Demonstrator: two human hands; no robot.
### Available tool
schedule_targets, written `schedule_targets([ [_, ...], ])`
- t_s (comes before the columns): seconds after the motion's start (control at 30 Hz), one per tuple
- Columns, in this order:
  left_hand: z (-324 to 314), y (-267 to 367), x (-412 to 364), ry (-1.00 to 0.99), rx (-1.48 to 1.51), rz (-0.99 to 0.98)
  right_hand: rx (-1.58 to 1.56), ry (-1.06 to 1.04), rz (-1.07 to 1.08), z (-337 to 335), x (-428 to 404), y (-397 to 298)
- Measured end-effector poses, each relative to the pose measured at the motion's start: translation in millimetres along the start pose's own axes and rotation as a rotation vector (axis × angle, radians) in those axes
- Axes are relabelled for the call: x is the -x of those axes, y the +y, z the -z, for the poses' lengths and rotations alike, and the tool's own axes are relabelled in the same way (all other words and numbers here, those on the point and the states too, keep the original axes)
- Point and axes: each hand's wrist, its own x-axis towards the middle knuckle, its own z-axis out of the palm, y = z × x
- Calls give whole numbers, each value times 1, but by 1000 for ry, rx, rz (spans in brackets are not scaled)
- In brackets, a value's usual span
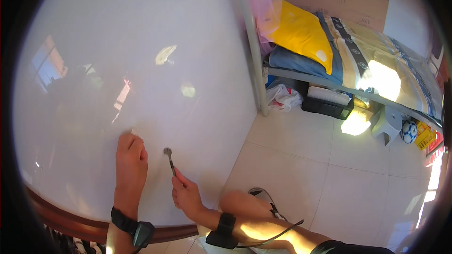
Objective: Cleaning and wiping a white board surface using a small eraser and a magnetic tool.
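Note:
My left hand is closed at a glossy white wall, back of the hand towards me. A small whitish piece sticks out past its curled fingers; its kind is not plain. To its right, my right hand grips the handle of a slim tool with a rounded grey head. That head is at or close to the wall; contact cannot be told. A black strap with a dark device is around each wrist.
A metal bed frame with a yellow pillow stands at upper right. Below it are a plastic bag, a black bin, a stool and a ball. Red-brown trim edges the wall; a cable hangs by my right forearm.

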Motion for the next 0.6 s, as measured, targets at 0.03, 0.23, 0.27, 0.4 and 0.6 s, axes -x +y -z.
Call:
schedule_targets([
  [0.03, 7, -1, 9, -13, -18, 19, -2, -7, -29, -1, -2, -7],
  [0.23, 79, 11, 55, -126, -91, 139, -136, 3, -123, -3, 9, -39],
  [0.27, 92, 12, 59, -118, -136, 113, -147, 3, -138, -5, 12, -38],
  [0.4, 142, 22, 51, -107, -268, 66, -168, -79, -261, -4, 21, -27],
  [0.6, 204, 47, -6, -255, -508, -207, -127, -214, -350, -15, 48, -27],
])
